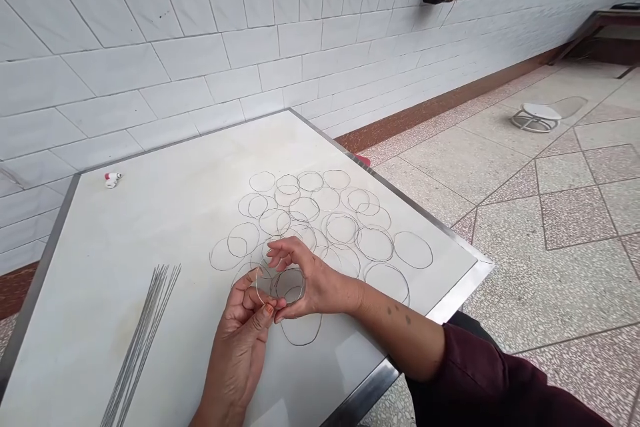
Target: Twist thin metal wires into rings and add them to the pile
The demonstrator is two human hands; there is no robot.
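Wire rings [341, 229] across the tabletop [100, 293], straight wire rods [143, 340] left of them, tiled wall [165, 60] behind

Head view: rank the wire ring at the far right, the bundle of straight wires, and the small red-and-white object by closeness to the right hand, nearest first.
From the right hand:
1. Wire ring, to the hand's right.
2. Bundle of straight wires, to the lower left.
3. Small red-and-white object, farthest, at the upper left.
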